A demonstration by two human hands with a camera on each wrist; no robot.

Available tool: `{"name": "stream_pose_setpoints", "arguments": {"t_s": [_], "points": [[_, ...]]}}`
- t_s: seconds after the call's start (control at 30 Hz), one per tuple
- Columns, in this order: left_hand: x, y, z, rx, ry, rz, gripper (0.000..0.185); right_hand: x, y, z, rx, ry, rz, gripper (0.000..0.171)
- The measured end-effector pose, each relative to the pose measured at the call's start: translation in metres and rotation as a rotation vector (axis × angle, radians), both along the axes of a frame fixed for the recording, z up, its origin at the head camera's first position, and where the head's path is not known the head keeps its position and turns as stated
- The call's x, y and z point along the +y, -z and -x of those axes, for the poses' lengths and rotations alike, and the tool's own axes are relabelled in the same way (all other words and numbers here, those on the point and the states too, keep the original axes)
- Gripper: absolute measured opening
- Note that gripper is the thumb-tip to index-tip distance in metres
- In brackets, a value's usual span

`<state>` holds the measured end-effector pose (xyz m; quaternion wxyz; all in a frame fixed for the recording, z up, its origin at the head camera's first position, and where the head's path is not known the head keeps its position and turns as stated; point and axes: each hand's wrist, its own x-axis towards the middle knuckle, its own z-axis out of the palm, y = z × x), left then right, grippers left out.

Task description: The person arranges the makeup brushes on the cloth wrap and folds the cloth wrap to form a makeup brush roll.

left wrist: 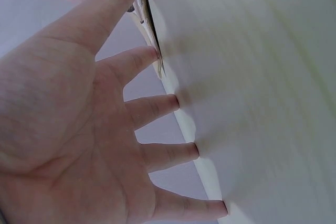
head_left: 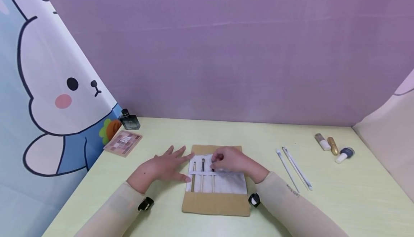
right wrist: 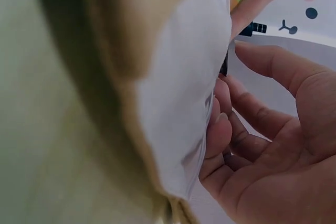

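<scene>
A brown roll-up brush case (head_left: 216,204) lies unrolled on the table, with a white lining and a pale strap (head_left: 231,174) across it. Two slim makeup brushes, a gold-handled one (head_left: 193,183) and a pale-handled one (head_left: 202,183), sit under the strap. Just right of them, my right hand (head_left: 231,159) pinches the dark upper end of a third makeup brush (head_left: 213,183), whose pale handle passes below the strap. My left hand (head_left: 163,167) lies with fingers spread at the case's left edge, thumb and fingertips against it. In the left wrist view its fingers (left wrist: 152,111) are straight.
Several slim pale sticks (head_left: 288,170) lie right of the case. Farther right are a small bottle (head_left: 322,142), a gold tube (head_left: 332,146) and a dark-and-white bottle (head_left: 345,154). At the back left stand a dark perfume bottle (head_left: 130,122) and an eyeshadow palette (head_left: 118,145) lying flat.
</scene>
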<state>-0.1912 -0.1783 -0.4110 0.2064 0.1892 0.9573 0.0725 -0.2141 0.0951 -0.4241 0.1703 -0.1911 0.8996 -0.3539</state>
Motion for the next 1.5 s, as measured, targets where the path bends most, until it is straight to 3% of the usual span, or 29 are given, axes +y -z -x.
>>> {"name": "stream_pose_setpoints", "arguments": {"t_s": [0.37, 0.6, 1.03, 1.5], "points": [[-0.001, 0.003, 0.001, -0.006, -0.005, 0.010, 0.093, 0.009, -0.008, -0.002, -0.001, 0.044, 0.010, 0.029], [0.000, 0.000, 0.000, -0.007, -0.007, 0.006, 0.094, 0.035, -0.026, 0.001, 0.072, 0.029, 0.024, 0.037], [0.000, 0.001, 0.001, -0.012, -0.014, 0.002, 0.096, 0.092, -0.049, 0.004, 0.156, 0.138, 0.051, 0.042], [-0.001, 0.001, 0.001, -0.010, 0.006, 0.011, 0.093, 0.155, -0.038, -0.004, 0.207, 0.244, 0.013, 0.051]]}}
